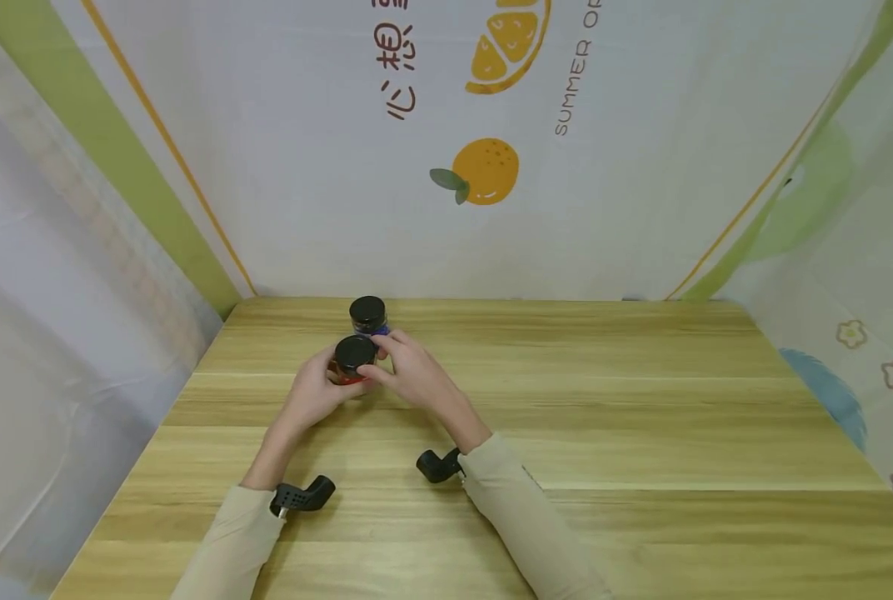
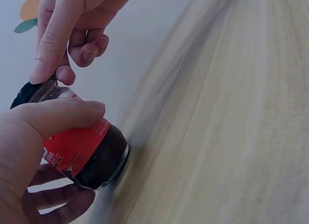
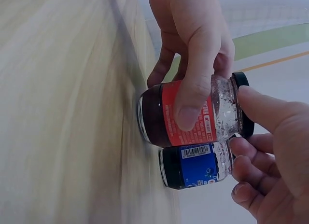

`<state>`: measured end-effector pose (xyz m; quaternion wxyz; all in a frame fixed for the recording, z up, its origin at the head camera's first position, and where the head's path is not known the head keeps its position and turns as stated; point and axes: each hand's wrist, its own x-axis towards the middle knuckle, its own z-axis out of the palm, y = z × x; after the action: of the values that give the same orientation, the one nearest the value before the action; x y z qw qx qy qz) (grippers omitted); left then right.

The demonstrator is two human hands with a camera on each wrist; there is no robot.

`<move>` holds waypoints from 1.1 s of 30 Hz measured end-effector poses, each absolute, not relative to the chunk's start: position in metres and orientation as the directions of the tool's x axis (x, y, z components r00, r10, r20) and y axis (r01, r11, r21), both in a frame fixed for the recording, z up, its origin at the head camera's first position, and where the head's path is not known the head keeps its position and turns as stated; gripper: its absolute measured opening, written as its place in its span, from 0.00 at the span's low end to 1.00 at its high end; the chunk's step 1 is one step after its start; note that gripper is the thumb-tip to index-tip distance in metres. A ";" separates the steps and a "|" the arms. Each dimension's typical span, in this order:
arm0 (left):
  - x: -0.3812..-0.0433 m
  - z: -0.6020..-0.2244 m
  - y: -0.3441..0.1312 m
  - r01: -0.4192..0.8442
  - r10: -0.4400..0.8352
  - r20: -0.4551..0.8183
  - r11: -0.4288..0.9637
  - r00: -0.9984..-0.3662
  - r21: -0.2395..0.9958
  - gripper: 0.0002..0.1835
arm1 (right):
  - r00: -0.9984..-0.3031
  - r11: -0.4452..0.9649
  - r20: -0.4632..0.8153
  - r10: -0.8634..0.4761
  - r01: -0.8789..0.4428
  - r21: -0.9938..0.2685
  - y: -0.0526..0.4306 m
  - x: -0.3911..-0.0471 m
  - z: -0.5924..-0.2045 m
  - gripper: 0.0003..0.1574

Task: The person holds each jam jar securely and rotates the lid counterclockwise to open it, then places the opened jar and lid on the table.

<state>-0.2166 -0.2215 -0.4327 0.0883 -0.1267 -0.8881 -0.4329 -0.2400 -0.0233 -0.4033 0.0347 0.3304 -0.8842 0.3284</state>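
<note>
Red-labelled jar (image 2: 79, 144), roughly upright between your two hands, at the far left part of the table; whether its base touches the wood cannot be told. Its wall is clear glass, so you should expect a rigid, smooth body, breakable if dropped and prone to slide under damp fingers. Dark contents show in the lower part, with smeared clear glass at the neck; the jar is probably moderately heavy and weighted low. Your surest hold is round the label, where paper likely gives more friction than glass; the black lid (image 1: 356, 354) offers a narrow, hard rim for thumb and forefinger.

Your left hand (image 1: 314, 392) grips the jar's body, its thumb across the label. Your right hand (image 1: 416, 371) pinches the lid's edge with thumb and forefinger, the other fingers curled loosely beside it.

Just beyond the red-labelled jar stands a blue-labelled jar (image 3: 199, 165), also dark-lidded and upright on the table (image 1: 641, 400); contact between the two jars cannot be judged. A black wrist device (image 1: 306, 495) sits at your left cuff. Behind the table hangs a white cloth (image 1: 304, 167) printed with oranges.
</note>
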 end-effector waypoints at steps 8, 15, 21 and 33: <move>-0.215 -0.426 -0.215 0.381 0.128 0.379 0.569 -0.917 0.729 0.26 | -0.769 0.535 0.304 -0.563 -0.619 -0.575 -0.016 -0.236 -0.397 0.35; -0.211 -0.414 -0.204 0.399 0.120 0.407 0.566 -0.906 0.721 0.21 | -0.751 0.493 0.336 -0.568 -0.638 -0.592 -0.002 -0.228 -0.386 0.33; -0.205 -0.404 -0.191 0.410 0.135 0.405 0.540 -0.904 0.735 0.23 | -0.723 0.478 0.398 -0.566 -0.680 -0.556 0.012 -0.219 -0.381 0.32; -0.189 -0.397 -0.158 0.460 0.201 0.415 0.459 -0.887 0.761 0.22 | -0.666 0.467 0.495 -0.558 -0.745 -0.477 0.046 -0.199 -0.370 0.30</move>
<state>-0.1890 -0.1585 -0.3971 0.1343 -0.1957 -0.8434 -0.4821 -0.1991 0.0456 -0.3704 0.1360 0.3851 -0.8456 0.3437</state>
